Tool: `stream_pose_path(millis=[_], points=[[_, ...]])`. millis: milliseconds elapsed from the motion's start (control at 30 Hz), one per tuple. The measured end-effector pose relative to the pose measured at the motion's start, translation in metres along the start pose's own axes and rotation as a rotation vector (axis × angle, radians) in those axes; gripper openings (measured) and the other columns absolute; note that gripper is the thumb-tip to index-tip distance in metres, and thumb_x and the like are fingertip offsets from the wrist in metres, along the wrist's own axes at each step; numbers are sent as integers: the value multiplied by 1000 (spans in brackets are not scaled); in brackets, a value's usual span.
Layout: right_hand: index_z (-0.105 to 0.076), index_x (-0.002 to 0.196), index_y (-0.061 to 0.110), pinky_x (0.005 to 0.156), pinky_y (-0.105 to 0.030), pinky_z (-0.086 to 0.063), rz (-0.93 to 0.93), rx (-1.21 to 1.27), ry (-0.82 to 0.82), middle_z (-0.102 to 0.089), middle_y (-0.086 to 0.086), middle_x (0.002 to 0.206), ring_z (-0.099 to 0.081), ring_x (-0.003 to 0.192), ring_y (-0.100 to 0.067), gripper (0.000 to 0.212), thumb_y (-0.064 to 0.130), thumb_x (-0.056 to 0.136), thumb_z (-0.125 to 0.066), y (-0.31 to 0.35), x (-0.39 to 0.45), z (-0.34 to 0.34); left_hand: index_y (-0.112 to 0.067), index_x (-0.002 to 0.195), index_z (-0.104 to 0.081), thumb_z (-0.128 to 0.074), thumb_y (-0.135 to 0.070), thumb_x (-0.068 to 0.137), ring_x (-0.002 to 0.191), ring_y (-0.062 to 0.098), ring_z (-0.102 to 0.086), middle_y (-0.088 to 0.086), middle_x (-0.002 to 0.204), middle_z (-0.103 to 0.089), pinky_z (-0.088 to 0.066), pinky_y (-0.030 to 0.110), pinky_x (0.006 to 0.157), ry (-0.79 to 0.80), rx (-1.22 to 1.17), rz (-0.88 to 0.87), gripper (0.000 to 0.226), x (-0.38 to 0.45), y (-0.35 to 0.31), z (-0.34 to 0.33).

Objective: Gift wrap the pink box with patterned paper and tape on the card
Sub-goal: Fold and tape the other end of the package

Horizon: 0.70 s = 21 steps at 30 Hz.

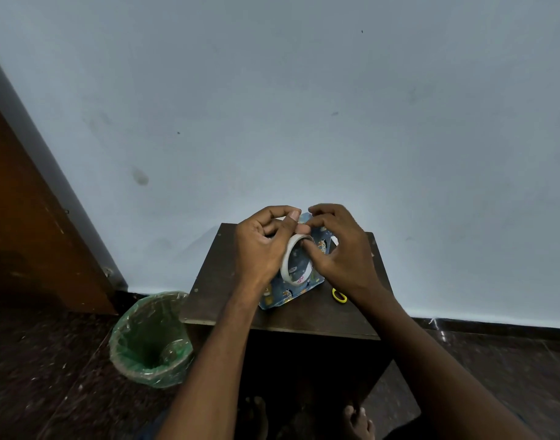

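Observation:
A box wrapped in blue patterned paper lies on a small dark wooden table. Above it my left hand grips a white roll of tape, thumb stretched over its top edge. My right hand pinches at the roll's upper rim, fingertips meeting my left thumb. Both hands hide most of the box's top. No card can be made out.
A yellow scissors handle peeks out from under my right wrist on the table. A green-lined waste bin stands on the floor left of the table. A wooden door is at the far left, a pale wall behind.

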State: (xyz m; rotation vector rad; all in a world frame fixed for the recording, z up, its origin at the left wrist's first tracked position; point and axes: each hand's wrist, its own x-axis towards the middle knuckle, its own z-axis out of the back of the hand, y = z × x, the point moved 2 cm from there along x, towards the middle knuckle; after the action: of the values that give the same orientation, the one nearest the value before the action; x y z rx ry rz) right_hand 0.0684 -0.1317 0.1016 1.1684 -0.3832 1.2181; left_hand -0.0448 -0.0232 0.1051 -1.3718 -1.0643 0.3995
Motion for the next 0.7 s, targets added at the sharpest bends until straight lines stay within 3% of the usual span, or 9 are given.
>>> stream_pose_path(millis=[133,300,533,700], points=[[-77,93,10,86,-37,-57,-31,25,-9,-76,1,105,-71,102,-15,12,6,84,-84,-10,-3,-4,-5,104,-75,-73,-10,100,78,16,-80,4,81,-82,-62,26,72,11,-23,-2,7,0,-1,0],[-72,84,14,93,-37,-55,-54,54,42,-76,-1,115,-69,113,-14,14,5,82,-82,-12,-1,-6,-10,99,-75,-69,-10,103,96,27,-81,7,97,-83,-65,45,87,50,2,-43,7,4,4,4],[-69,81,14,89,-18,-48,-26,51,85,-74,3,111,-66,108,-5,17,2,81,-83,-10,2,-5,-2,109,-69,-66,-12,105,91,23,-81,9,90,-83,-61,27,78,20,-51,7,12,5,-1,7],[-69,83,15,91,-30,-53,-60,100,60,-74,3,112,-67,111,-12,19,2,83,-81,-14,-1,-6,-6,121,-70,-74,-6,99,96,25,-80,12,93,-82,-62,32,88,178,18,-7,23,9,-3,14]])
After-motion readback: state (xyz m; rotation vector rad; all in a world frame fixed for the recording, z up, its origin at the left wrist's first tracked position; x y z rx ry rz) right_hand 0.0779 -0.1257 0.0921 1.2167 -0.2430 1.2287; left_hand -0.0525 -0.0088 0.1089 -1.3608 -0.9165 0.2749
